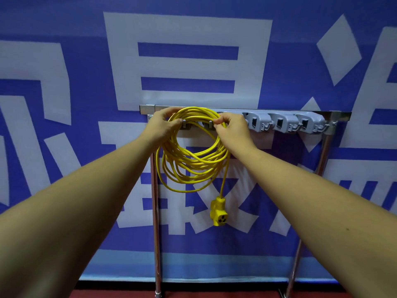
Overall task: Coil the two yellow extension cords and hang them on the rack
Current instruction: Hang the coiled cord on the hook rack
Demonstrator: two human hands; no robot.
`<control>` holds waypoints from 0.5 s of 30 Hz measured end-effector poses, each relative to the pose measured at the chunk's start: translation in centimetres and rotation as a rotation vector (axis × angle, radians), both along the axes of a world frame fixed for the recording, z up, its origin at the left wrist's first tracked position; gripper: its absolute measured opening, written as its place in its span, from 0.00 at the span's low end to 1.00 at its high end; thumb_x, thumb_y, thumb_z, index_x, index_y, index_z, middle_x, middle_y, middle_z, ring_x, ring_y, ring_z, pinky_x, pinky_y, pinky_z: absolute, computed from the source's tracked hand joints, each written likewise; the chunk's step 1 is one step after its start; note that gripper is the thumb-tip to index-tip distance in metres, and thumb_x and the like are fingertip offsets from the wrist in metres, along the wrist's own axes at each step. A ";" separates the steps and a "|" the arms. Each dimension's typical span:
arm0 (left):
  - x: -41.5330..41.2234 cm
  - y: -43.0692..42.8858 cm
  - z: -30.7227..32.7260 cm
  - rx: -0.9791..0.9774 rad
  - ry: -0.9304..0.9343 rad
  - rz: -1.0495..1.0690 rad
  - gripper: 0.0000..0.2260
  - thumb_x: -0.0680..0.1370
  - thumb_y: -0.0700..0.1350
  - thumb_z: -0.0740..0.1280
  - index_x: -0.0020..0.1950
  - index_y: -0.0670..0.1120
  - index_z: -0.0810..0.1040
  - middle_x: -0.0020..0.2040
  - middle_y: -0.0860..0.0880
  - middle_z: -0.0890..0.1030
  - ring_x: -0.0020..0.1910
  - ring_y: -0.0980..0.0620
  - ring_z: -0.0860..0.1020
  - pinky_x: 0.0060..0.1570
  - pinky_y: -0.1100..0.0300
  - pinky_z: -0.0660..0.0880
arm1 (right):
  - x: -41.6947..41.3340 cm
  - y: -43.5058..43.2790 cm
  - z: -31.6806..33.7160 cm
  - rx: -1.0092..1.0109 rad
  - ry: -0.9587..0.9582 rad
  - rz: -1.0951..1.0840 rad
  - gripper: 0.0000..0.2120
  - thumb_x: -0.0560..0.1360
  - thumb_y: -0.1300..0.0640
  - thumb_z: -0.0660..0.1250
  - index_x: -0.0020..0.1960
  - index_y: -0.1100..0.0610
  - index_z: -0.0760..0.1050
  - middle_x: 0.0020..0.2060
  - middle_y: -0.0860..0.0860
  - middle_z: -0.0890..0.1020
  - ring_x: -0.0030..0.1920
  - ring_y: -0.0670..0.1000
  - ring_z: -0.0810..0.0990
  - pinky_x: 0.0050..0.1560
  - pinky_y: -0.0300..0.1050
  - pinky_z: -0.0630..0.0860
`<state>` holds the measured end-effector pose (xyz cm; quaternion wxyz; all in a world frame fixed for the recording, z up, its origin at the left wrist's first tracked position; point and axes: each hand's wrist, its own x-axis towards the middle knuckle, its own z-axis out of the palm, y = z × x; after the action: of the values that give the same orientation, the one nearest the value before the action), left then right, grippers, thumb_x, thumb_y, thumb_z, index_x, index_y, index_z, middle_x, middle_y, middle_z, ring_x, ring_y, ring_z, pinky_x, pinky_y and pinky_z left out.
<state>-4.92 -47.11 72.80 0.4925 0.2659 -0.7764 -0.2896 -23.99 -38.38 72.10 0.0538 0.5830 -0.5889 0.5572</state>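
The left grip point(165, 123) and the right grip point(233, 127), a person's bare hands, were both clamped on the top of a coiled yellow extension cord point(193, 166), fingers curled round its strands on either side of the loop. The coil was held at the left end of the metal rack point(147, 110), by two small hooks point(209, 125). It hung before a blue banner point(64, 29). The cord's socket end point(219, 211) dangled below. Grey holders point(283, 123) lined the rail to the right.
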 end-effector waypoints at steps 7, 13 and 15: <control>0.3 0.4 0.3 0.008 -0.032 0.045 0.18 0.79 0.42 0.67 0.69 0.50 0.74 0.57 0.47 0.78 0.54 0.48 0.79 0.49 0.56 0.80 | 0.4 0.9 -0.4 0.000 0.132 -0.090 0.10 0.76 0.63 0.64 0.54 0.59 0.81 0.53 0.54 0.80 0.55 0.51 0.76 0.50 0.33 0.64; 0.7 0.5 0.8 -0.003 -0.068 0.071 0.21 0.78 0.45 0.69 0.71 0.51 0.71 0.58 0.46 0.77 0.55 0.49 0.77 0.41 0.65 0.75 | -0.2 1.4 -0.1 0.031 0.231 -0.094 0.12 0.76 0.62 0.64 0.58 0.57 0.80 0.56 0.54 0.79 0.59 0.51 0.74 0.51 0.27 0.58; 0.6 0.5 0.9 -0.002 -0.084 0.076 0.22 0.77 0.44 0.70 0.71 0.51 0.70 0.59 0.46 0.77 0.55 0.49 0.77 0.42 0.65 0.75 | -0.2 1.3 0.1 0.026 0.226 -0.108 0.13 0.75 0.62 0.65 0.59 0.58 0.79 0.57 0.55 0.79 0.59 0.53 0.75 0.54 0.30 0.60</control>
<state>-4.36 -46.61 73.70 0.4705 0.3066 -0.7859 -0.2586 -24.22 -37.09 72.21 0.1419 0.6102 -0.6168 0.4765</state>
